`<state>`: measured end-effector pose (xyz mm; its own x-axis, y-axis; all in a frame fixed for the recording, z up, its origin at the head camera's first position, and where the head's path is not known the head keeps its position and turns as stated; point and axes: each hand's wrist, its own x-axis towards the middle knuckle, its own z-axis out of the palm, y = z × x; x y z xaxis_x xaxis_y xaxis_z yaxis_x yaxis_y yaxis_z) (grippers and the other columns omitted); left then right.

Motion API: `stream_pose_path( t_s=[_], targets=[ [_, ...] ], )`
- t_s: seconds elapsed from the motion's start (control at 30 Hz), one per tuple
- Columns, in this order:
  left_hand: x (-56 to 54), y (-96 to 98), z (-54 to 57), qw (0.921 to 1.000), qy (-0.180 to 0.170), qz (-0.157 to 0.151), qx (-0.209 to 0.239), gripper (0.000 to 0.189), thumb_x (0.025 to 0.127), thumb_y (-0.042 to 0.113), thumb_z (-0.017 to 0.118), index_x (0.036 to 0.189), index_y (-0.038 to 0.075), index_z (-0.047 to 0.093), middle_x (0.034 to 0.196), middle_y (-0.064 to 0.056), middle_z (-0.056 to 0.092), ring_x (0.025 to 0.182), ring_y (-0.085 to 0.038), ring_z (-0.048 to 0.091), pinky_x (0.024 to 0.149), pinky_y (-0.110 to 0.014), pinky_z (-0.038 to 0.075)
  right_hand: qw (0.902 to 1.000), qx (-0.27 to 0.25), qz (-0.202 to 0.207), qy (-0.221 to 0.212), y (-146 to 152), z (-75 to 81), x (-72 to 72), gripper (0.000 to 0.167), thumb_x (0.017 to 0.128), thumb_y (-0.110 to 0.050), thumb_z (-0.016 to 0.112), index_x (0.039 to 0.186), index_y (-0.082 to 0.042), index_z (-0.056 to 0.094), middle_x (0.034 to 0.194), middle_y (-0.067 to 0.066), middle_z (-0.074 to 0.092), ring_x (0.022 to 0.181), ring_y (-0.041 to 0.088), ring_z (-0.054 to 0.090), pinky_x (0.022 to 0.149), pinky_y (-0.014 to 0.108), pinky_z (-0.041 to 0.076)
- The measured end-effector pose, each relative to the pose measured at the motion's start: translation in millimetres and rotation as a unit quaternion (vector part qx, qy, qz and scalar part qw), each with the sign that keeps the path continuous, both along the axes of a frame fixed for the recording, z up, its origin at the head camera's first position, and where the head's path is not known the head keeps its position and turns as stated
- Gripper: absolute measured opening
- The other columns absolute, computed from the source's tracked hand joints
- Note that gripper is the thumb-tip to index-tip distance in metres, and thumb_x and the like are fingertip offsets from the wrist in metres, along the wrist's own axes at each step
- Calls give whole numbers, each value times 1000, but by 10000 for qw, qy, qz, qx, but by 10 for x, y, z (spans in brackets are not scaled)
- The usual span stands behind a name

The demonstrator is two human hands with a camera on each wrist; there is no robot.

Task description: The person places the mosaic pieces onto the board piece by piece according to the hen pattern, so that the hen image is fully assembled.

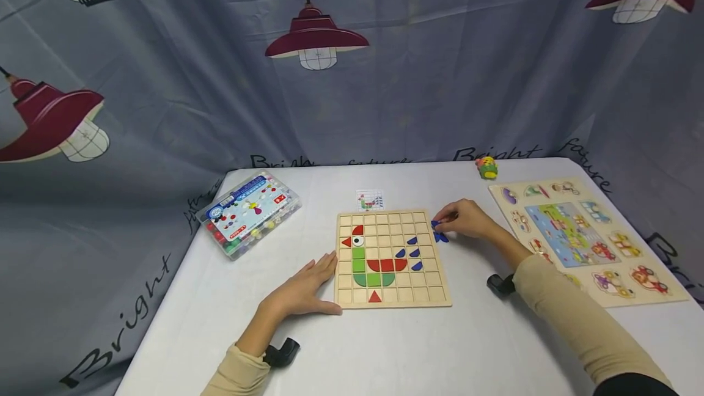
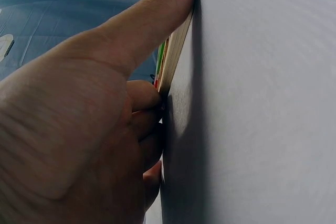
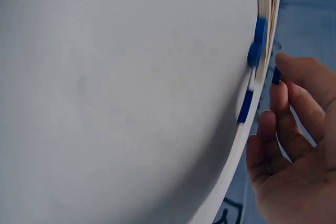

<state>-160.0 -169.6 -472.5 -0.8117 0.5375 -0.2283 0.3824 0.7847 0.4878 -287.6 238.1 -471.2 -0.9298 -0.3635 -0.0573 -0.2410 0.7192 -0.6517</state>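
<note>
A wooden grid board (image 1: 393,307) lies on the table, bearing red, green and blue pieces laid out like a bird. My left hand (image 1: 304,289) rests at its left side with fingers stretched out, the thumb at the near left corner. In the left wrist view that thumb (image 2: 152,17) lies along the board's edge. Beyond the board's right edge, my right hand (image 1: 466,219) pinches a small blue piece (image 3: 276,75) between thumb and index finger. Several loose blue pieces (image 1: 440,237) lie under and beside these fingers. A small pattern card (image 1: 370,200) sits behind the board.
A clear plastic case (image 1: 250,212) with a printed lid and coloured contents lies at the back left. To the right is a wooden picture puzzle (image 1: 577,237). A small colourful figurine (image 1: 486,167) stands at the table's back edge, before a grey curtain (image 1: 352,115).
</note>
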Motion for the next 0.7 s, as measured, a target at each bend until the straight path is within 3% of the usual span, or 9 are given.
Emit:
stream_pose_path(
  t_s=[0.3,0.7],
  targets=[
    [-11,3,-11,10000,-58,48,-24,110,74,59,75,154,5,22,164,-6,15,153,-22,15,127,-43,13,9995,-63,72,-296,-215,11,207,19,78,-17,79,93,-7,75,80,0,67,72,13,53,58,19,44],
    [-7,6,-5,10000,-69,44,-18,110,74,59,75,154,6,22,164,-6,15,153,-22,15,127,-42,13,9993,56,69,-353,-323,46,291,16,80,-15,78,92,-6,75,75,-1,65,69,12,53,58,20,43]
  ],
)
